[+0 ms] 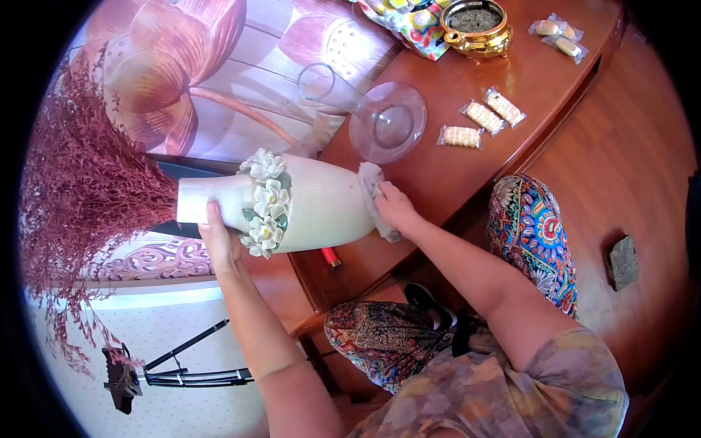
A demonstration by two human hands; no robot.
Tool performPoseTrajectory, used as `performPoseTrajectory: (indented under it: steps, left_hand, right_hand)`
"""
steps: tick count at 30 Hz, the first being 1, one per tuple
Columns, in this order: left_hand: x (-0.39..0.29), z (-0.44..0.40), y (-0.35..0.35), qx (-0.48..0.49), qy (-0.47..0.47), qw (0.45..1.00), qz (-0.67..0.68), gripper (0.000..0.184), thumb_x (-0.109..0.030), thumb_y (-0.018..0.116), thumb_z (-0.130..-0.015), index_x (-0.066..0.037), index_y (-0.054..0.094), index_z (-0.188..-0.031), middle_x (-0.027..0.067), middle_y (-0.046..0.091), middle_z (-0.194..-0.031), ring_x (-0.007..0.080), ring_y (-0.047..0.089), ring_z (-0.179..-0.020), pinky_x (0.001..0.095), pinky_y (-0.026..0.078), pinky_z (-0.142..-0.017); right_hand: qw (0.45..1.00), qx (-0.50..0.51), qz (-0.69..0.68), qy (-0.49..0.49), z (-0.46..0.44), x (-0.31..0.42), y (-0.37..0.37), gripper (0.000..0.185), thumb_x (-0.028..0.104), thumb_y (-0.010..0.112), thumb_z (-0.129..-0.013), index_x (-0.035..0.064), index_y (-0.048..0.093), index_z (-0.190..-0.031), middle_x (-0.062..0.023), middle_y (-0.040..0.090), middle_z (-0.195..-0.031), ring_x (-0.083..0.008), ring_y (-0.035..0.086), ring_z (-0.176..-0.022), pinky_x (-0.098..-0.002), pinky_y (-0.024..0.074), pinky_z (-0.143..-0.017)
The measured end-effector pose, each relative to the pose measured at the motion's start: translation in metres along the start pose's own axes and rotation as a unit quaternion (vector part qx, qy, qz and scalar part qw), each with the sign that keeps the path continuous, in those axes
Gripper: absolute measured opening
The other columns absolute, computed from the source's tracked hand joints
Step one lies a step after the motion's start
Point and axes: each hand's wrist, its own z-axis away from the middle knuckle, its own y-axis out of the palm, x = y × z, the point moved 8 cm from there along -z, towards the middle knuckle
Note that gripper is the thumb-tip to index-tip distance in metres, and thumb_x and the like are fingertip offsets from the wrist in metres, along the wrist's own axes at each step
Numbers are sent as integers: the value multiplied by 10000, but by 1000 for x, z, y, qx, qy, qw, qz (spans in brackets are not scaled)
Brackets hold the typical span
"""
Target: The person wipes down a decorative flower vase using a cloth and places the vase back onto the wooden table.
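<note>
A pale cream vase (pixel 321 201) with raised white flowers (pixel 269 201) round its shoulder stretches across the middle of the head view. Dried reddish-purple sprigs (pixel 95 168) fill its mouth. My left hand (pixel 219 237) is wrapped round the narrow neck, thumb on the near side. At the base end, my right hand (pixel 394 206) presses a crumpled grey cloth (pixel 371 191) against the vase. Whether the base touches the table is hidden by the cloth and hand. Close beyond the base stands a clear glass vase (pixel 391 120) with a wide foot.
On the brown wooden table (pixel 431 171) lie several wrapped snacks (pixel 483 117), with more wrapped pieces (pixel 558 36) farther off. A golden pot (pixel 478 33) stands by a colourful bag (pixel 409 22). A red object (pixel 331 257) lies near the edge. A dark block (pixel 622 263) is on the floor.
</note>
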Motion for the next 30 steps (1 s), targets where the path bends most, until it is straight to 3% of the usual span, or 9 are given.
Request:
performPoseTrajectory:
  steps: [2, 4, 7, 14, 16, 20, 22, 25, 30]
  left_hand:
    - [5, 0, -3, -2, -6, 1000, 9, 569, -280, 602, -795, 10, 351, -1215, 129, 452, -1163, 227, 455, -1051, 370, 365, -913]
    - [5, -1, -5, -15, -1, 1000, 5, 562, -273, 588, -801, 16, 346, -1219, 129, 453, -1160, 227, 456, -1047, 368, 368, -910]
    - [0, 3, -2, -40, -14, 999, -7, 556, -261, 580, -803, 21, 345, -1220, 129, 458, -1154, 227, 461, -1041, 364, 370, -907]
    - [-3, 2, 5, -19, 2, 1000, -5, 555, -263, 587, -802, 27, 354, -1214, 133, 467, -1149, 226, 472, -1030, 356, 371, -905]
    - [-5, 3, 5, -21, 5, 1000, -12, 563, -272, 590, -804, 27, 350, -1216, 132, 463, -1153, 226, 468, -1038, 358, 370, -909]
    - [-1, 2, 6, -11, -9, 1000, 0, 540, -258, 572, -819, 30, 345, -1216, 133, 462, -1152, 228, 466, -1045, 365, 379, -905]
    - [-1, 5, 6, -20, -14, 1000, -1, 529, -255, 560, -826, 33, 346, -1214, 134, 464, -1148, 226, 472, -1036, 364, 384, -898]
    - [-3, 2, 7, -9, -2, 1000, -7, 532, -268, 563, -823, 38, 355, -1206, 134, 466, -1144, 223, 475, -1028, 360, 385, -895]
    - [-1, 1, 3, -13, 4, 1000, -27, 559, -317, 562, -821, 31, 359, -1208, 135, 474, -1135, 221, 483, -1017, 359, 393, -886]
  right_hand:
    - [998, -27, 31, -45, 16, 30, 4, 406, 153, 419, -754, 38, 475, -1139, -197, 451, -1178, -355, 403, -1105, -388, 313, -948]
    - [963, -122, 86, -223, 33, 71, 4, 391, 107, 444, -723, 40, 489, -1106, -158, 431, -1189, -344, 387, -1103, -393, 334, -930]
    - [954, -86, 139, -252, 39, 84, 10, 427, 85, 435, -720, 29, 457, -1143, -158, 382, -1225, -348, 363, -1107, -412, 325, -937]
    - [969, -80, 139, -187, 24, 25, -6, 403, 88, 449, -719, 27, 471, -1116, -157, 408, -1194, -353, 385, -1093, -397, 352, -920]
    - [968, -9, 232, -97, 14, -10, -4, 400, 112, 467, -731, 44, 476, -1125, -125, 405, -1211, -333, 387, -1093, -382, 371, -904]
    - [970, -12, 224, -99, 16, 14, -1, 435, 124, 470, -738, 57, 442, -1166, -126, 407, -1217, -339, 399, -1085, -398, 388, -887]
    - [933, -83, 261, -232, 35, 70, -4, 425, 125, 498, -716, 60, 459, -1133, -147, 452, -1127, -334, 448, -1005, -420, 424, -817]
    - [906, -56, 341, -245, 38, 94, 5, 450, 145, 525, -703, 73, 457, -1142, -137, 463, -1106, -316, 453, -1010, -423, 439, -792]
    - [879, -82, 419, -212, 13, 33, 0, 453, 126, 521, -704, 90, 445, -1149, -114, 474, -1073, -293, 462, -1006, -417, 449, -776]
